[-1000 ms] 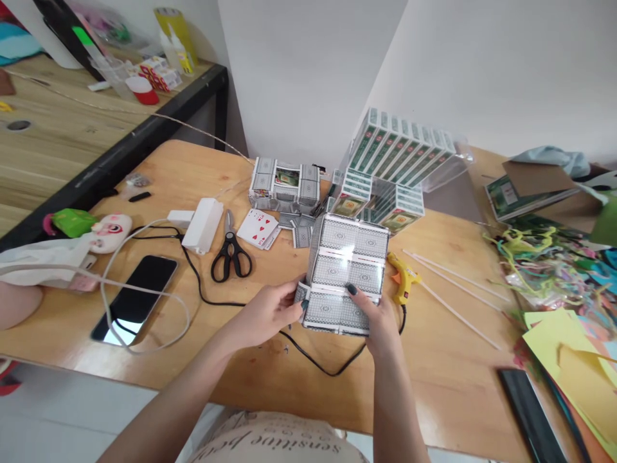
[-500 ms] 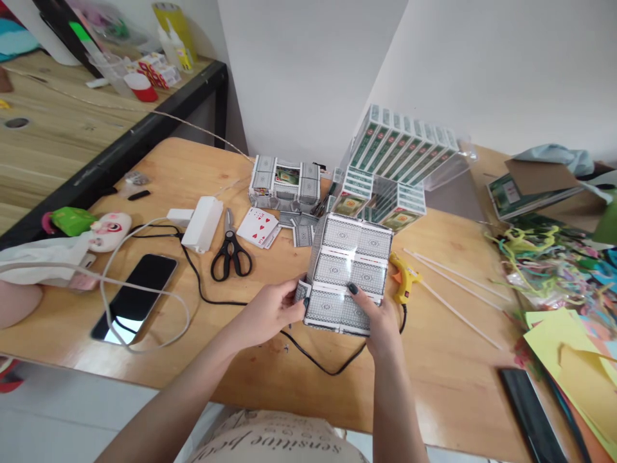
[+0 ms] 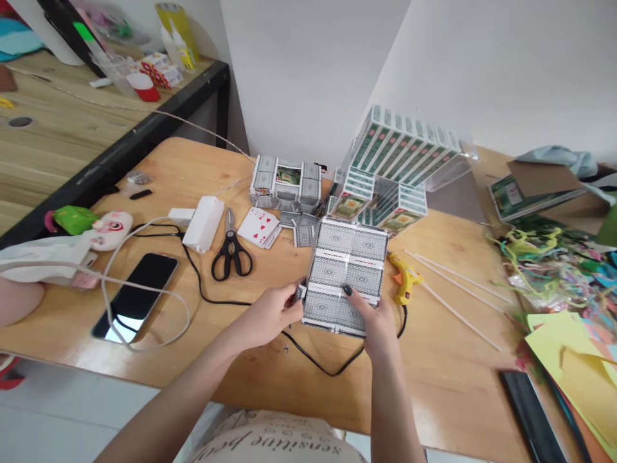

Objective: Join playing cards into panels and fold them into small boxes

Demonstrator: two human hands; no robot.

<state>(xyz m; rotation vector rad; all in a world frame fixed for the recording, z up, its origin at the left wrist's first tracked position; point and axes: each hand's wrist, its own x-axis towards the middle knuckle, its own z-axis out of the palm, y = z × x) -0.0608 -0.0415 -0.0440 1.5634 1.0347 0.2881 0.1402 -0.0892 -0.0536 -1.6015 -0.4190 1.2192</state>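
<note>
A box-like block covered in grey patterned playing cards is held up over the table's front middle. My right hand grips its lower right side, thumb on the top face. At its lower left edge, my left hand pinches a small folded card piece against the side. Behind stands another card-covered structure, with loose playing cards before it. Black scissors lie to the left. A yellow glue gun rests just right of the block.
Stacked green-and-white card boxes stand behind. White glue sticks lie to the right, near colourful strips and yellow paper. A phone, white cable and white box are at left. A black cord crosses the front.
The held block has tilted slightly, and its right side has shifted a little left with my right hand. My left hand stays at the block's lower left edge.
</note>
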